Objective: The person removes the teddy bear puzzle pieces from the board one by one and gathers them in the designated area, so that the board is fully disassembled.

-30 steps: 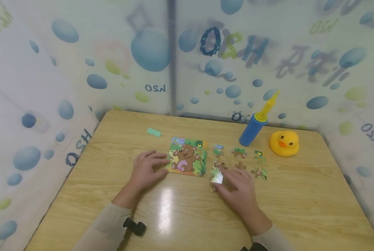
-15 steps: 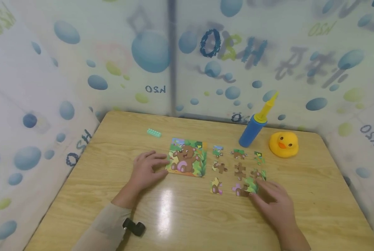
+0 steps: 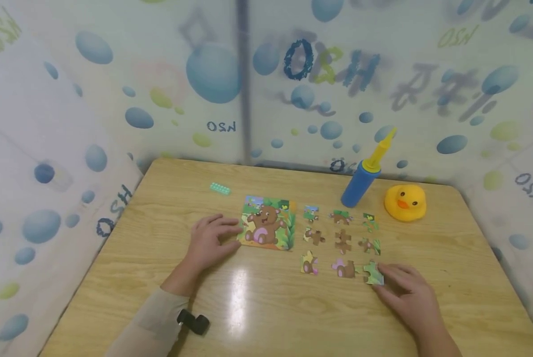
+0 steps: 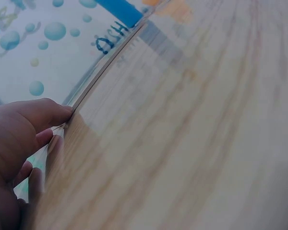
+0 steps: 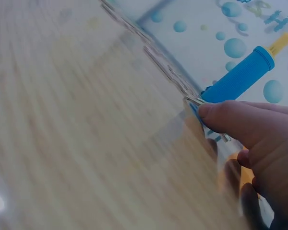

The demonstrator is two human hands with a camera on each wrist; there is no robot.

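In the head view, a square bear picture (image 3: 266, 224) lies left of several loose puzzle pieces laid out in rows. My left hand (image 3: 210, 241) rests on the table at that picture's left edge, fingers extended and holding nothing. At the lower right of the rows, my right hand (image 3: 410, 296) pinches a green puzzle piece (image 3: 373, 273) between thumb and fingers, at table level. Just left of it lies a brown and purple puzzle piece (image 3: 344, 268). In the right wrist view the thumb (image 5: 225, 117) is on the piece's edge, and the hand hides most of it.
A blue pump (image 3: 360, 184) with a yellow nozzle stands behind the pieces. Right of it sits a yellow rubber duck (image 3: 405, 203). A mint-green toy brick (image 3: 220, 188) lies at the back left of the wooden table (image 3: 293, 312). Patterned walls stand behind and beside it.
My right hand has carried the green puzzle piece from the lower-left pieces rightward to the end of the bottom row, lowering it beside the brown and purple one. The left hand has stayed put.
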